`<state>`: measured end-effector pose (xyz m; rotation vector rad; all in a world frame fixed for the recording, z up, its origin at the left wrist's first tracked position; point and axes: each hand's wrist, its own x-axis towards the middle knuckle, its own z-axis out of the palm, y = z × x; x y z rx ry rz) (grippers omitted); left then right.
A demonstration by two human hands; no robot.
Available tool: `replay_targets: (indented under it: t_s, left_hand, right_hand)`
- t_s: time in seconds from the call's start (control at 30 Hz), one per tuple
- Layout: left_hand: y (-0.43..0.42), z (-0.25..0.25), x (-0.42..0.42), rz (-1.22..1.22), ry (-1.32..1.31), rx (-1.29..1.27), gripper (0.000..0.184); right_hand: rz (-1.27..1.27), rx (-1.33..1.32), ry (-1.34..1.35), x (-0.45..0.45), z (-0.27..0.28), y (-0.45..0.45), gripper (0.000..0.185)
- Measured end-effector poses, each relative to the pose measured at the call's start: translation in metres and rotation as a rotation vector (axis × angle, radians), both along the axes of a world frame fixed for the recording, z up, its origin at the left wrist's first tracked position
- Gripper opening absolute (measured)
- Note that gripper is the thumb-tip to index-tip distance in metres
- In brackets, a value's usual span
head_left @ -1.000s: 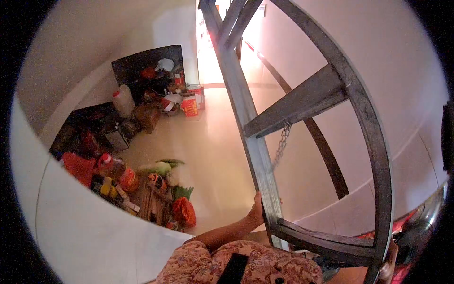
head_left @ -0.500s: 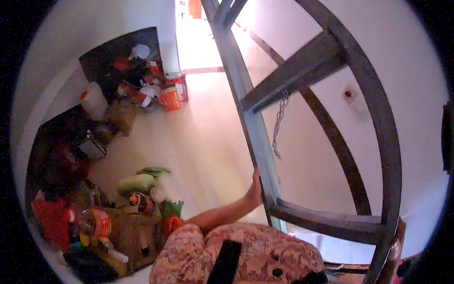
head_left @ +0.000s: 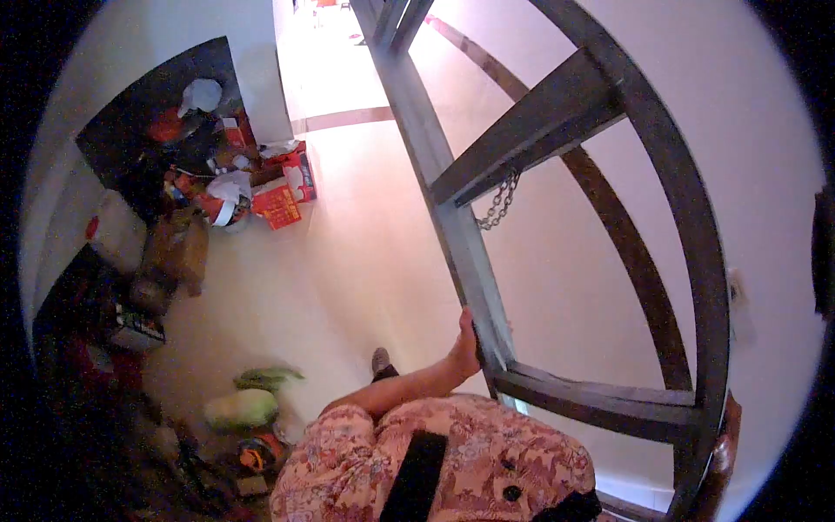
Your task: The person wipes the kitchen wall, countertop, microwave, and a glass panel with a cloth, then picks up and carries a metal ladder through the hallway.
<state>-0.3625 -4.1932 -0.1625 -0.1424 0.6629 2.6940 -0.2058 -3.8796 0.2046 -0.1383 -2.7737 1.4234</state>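
A dark grey ladder (head_left: pixel 544 126) with broad steps slants across the right half of the view, its rails running up out of the frame. My left hand (head_left: pixel 466 344) is closed around its left rail, low down; the fingers are partly behind the rail. Against the outer side of the right rail, at the lower right, is my right hand (head_left: pixel 727 428), gripping it, though its fingers are largely hidden. From one step hangs a metal chain (head_left: pixel 501 205), looped and swinging free at the bottom.
Along the left wall lie a red box (head_left: pixel 277 205), a cardboard box (head_left: pixel 176 248) and a white container (head_left: pixel 120 228). A pale green gourd (head_left: pixel 242 409) lies on the floor nearer me. A bright doorway (head_left: pixel 335 70) opens ahead; a white wall (head_left: pixel 774 174) runs close at right.
The view has moved forward along the floor, with the ladder still in both hands. The chain has swung, and my shoe now shows below. The wall socket has slid back behind the right rail.
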Motion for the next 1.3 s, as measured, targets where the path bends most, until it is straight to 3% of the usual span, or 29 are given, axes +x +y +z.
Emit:
replay_targets:
  t_s: [0.13, 0.2, 0.33, 0.43, 0.5, 0.6, 0.8, 0.93, 1.13, 1.17, 1.3]
  left_hand:
    - [-0.066, -0.021, -0.129, 0.013, -0.057, 0.027, 0.101]
    - [-0.105, -0.046, -0.118, -0.019, -0.012, -0.008, 0.102]
    - [-0.153, -0.071, -0.233, -0.059, -0.072, 0.096, 0.101]
    - [-0.225, -0.083, -0.298, -0.059, -0.135, 0.028, 0.101]
    - [-0.249, -0.095, -0.348, -0.077, -0.133, 0.050, 0.100]
    - [-0.285, -0.080, -0.423, -0.098, -0.142, 0.030, 0.099]
    - [-0.365, -0.065, -0.549, -0.089, -0.117, 0.077, 0.100]
    - [-0.453, -0.078, -0.656, -0.094, -0.092, 0.087, 0.100]
    - [-0.555, -0.057, -0.800, -0.092, -0.070, 0.107, 0.099]
    - [-0.565, -0.057, -0.825, -0.085, -0.082, 0.097, 0.100]
    - [-0.623, -0.054, -0.941, -0.090, -0.104, 0.135, 0.090]
  right_hand:
    - [0.006, -0.014, 0.003, -0.133, -0.020, -0.086, 0.115]
    - [0.000, -0.017, 0.005, -0.130, -0.035, -0.129, 0.115]
    - [-0.016, -0.044, -0.005, -0.226, -0.053, -0.190, 0.114]
    - [-0.014, -0.031, 0.009, -0.290, -0.082, -0.263, 0.114]
    - [0.072, 0.010, -0.025, -0.345, -0.067, -0.314, 0.114]
    - [-0.015, -0.090, -0.044, -0.415, -0.047, -0.361, 0.118]
    - [-0.026, -0.048, 0.015, -0.550, -0.036, -0.415, 0.119]
    - [-0.015, -0.027, -0.063, -0.662, -0.021, -0.555, 0.116]
    - [-0.001, -0.079, 0.006, -0.789, -0.038, -0.608, 0.112]
    - [-0.180, -0.140, -0.086, -0.813, -0.022, -0.646, 0.126]
    - [-0.076, -0.118, -0.065, -0.916, -0.032, -0.687, 0.126]
